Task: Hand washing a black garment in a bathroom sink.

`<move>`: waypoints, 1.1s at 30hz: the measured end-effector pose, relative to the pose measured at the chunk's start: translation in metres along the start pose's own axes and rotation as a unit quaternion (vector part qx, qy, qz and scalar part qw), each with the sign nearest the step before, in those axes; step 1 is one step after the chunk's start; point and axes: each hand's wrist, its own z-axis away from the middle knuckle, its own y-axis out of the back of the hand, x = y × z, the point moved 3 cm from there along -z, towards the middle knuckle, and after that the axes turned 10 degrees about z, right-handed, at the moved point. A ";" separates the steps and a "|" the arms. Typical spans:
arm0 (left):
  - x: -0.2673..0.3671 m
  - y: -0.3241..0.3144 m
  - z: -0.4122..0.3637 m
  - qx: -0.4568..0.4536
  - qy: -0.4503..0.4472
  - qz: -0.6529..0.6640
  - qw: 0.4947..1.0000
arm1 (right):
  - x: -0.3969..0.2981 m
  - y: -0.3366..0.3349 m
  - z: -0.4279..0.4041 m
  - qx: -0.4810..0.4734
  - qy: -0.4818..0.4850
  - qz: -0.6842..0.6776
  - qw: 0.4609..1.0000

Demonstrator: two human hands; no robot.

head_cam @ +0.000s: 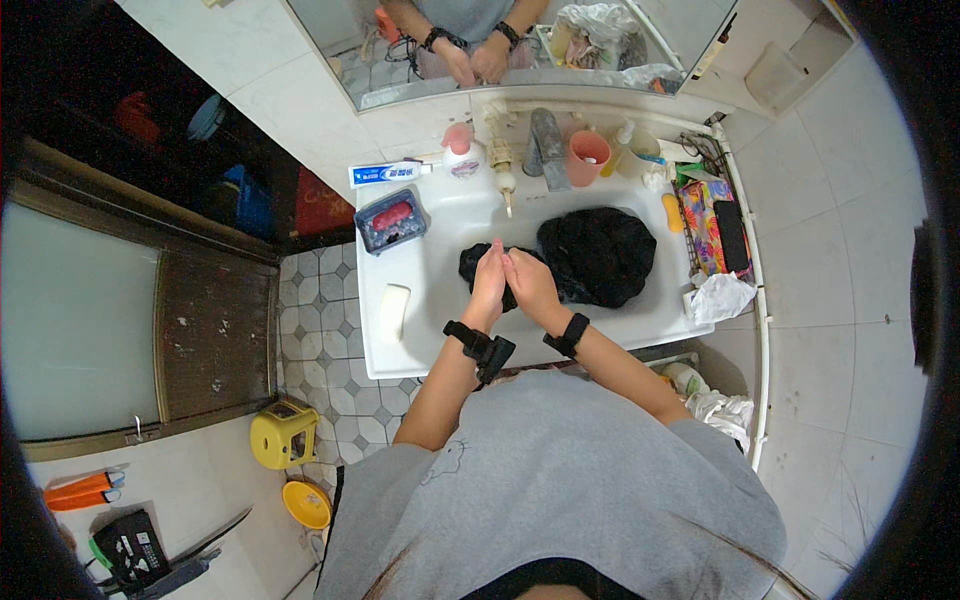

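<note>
My left hand [491, 279] and my right hand [534, 283] are pressed together, palms facing, above the basin of a white sink [439, 330]. Right below them lies a wet-looking black cloth [472, 262]. It joins a larger bunched black cloth bundle [598, 257] at the right side of the basin. Whether any fabric is caught between my palms is hidden. A pale tap [504, 169] stands just beyond my fingertips. A white bar of soap [394, 313] rests on the left ledge, apart from my left hand.
A soap box [390, 220] with a red bar, a toothpaste tube [386, 174], a pump bottle [462, 154], a grey faucet [546, 150] and a pink cup [587, 159] line the sink's rim. At right, a phone-like black object [730, 235] lies on a colourful packet. A mirror [517, 45] hangs above.
</note>
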 end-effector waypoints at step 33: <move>-0.007 -0.008 0.009 -0.053 0.061 -0.083 0.993 | 0.057 -0.001 -0.008 -0.012 -0.101 -0.017 0.995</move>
